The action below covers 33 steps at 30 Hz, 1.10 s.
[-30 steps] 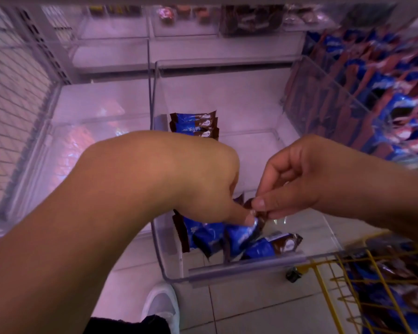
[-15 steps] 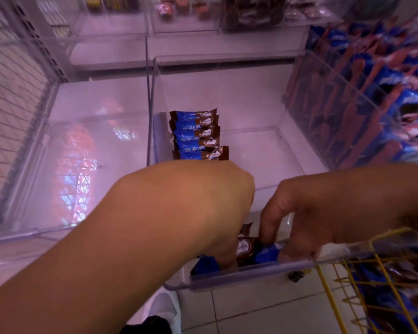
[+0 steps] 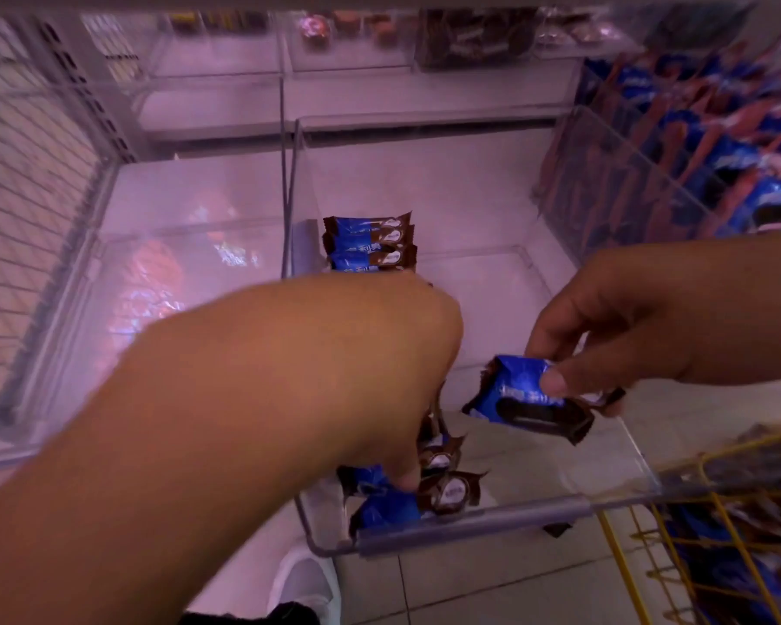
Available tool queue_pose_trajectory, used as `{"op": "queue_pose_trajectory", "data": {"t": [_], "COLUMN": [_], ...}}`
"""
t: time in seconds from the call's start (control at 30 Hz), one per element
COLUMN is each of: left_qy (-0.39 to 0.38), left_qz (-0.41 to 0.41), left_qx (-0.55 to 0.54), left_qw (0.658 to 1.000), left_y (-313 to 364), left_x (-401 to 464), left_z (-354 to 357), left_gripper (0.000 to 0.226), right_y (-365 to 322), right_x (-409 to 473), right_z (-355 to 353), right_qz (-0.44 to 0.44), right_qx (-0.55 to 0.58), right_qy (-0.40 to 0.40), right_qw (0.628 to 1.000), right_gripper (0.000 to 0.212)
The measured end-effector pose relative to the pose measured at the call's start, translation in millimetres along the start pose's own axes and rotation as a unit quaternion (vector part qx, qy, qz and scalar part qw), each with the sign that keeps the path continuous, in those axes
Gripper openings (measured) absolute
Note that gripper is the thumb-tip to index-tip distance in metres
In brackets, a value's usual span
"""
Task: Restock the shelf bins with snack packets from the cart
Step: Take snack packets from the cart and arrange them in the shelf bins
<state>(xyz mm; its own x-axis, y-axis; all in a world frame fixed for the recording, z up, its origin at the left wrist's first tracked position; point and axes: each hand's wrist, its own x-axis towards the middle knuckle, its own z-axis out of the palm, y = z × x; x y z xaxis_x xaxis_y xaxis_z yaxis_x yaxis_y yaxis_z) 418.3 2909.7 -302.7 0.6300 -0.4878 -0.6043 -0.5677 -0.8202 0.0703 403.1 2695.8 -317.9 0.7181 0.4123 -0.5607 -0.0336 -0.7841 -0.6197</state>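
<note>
At lower centre, the left hand (image 3: pixel 393 376) reaches fingers-down into loose blue-and-brown snack packets (image 3: pixel 406 498) at the front of a clear plastic shelf bin (image 3: pixel 470 518); its grip cannot be made out. Right of it, the right hand (image 3: pixel 614 322) pinches 1 blue snack packet (image 3: pixel 521 399) above the bin. Further back stands a row of matching packets (image 3: pixel 370 243).
</note>
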Motion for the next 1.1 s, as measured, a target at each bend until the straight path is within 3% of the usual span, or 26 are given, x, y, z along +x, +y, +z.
{"op": "queue_pose_trajectory", "data": {"t": [0.13, 0.2, 0.27, 0.3, 0.4, 0.47, 0.53, 0.63, 0.73, 0.77, 0.83, 0.9, 1.0, 1.1], "left_qy": [0.194, 0.226, 0.254, 0.277, 0.305, 0.335, 0.367, 0.388, 0.382, 0.378, 0.374, 0.374, 0.389, 0.404], "left_qz": [0.07, 0.096, 0.1, 0.097, 0.061, 0.033, 0.004, -0.018, -0.013, -0.009, -0.008, -0.005, 0.018, 0.049], "left_qx": [-0.014, -0.069, -0.062, -0.046, 0.015, 0.045, 0.059, 0.058, 0.045, 0.037, 0.021, 0.006, -0.034, -0.067], "left_qw": [0.978, 0.967, 0.96, 0.955, 0.95, 0.941, 0.928, 0.92, 0.923, 0.925, 0.927, 0.927, 0.921, 0.911], "left_y": [-24, -27, -27, -28, -28, -29, -31, -32, -31, -32, -33, -34, -30, -23], "left_x": [-17, -14, -7, -5, -1, 1, 4, 5, 9, 11, 13, 13, 13, 13], "left_z": [-13, -16, -15, -13, -9, -7, -7, -9, -9, -8, -9, -9, -12, -14], "left_gripper": [0.063, 0.057, 0.038, 0.041, 0.046, 0.042, 0.04, 0.039, 0.038, 0.033, 0.03, 0.033, 0.037, 0.031], "right_y": [-1, -3, -4, -5, -5, -7, -13, -24, -33, -36, -41, -42, -41, -40], "right_x": [3, 8, 13, 15, 16, 14, 12, 13, 17, 16, 7, -6, -9, 10], "right_z": [-10, -12, -10, -7, 3, 11, 17, 34, 48, 46, 32, 12, -1, 0], "right_qz": [-0.05, -0.079, -0.097, -0.099, -0.06, -0.012, 0.04, 0.109, 0.112, 0.119, 0.126, 0.114, 0.059, -0.019], "right_qx": [0.075, 0.107, 0.153, 0.189, 0.271, 0.276, 0.245, 0.246, 0.291, 0.287, 0.216, 0.103, 0.006, 0.009], "right_qy": [-0.008, 0.009, 0.039, 0.057, 0.105, 0.115, 0.081, -0.046, -0.094, -0.082, -0.027, 0.083, 0.235, 0.234], "right_qw": [0.996, 0.991, 0.983, 0.975, 0.955, 0.954, 0.965, 0.962, 0.945, 0.947, 0.968, 0.985, 0.97, 0.972], "right_gripper": [0.043, 0.045, 0.045, 0.041, 0.033, 0.042, 0.052, 0.055, 0.024, 0.019, 0.028, 0.048, 0.058, 0.035]}}
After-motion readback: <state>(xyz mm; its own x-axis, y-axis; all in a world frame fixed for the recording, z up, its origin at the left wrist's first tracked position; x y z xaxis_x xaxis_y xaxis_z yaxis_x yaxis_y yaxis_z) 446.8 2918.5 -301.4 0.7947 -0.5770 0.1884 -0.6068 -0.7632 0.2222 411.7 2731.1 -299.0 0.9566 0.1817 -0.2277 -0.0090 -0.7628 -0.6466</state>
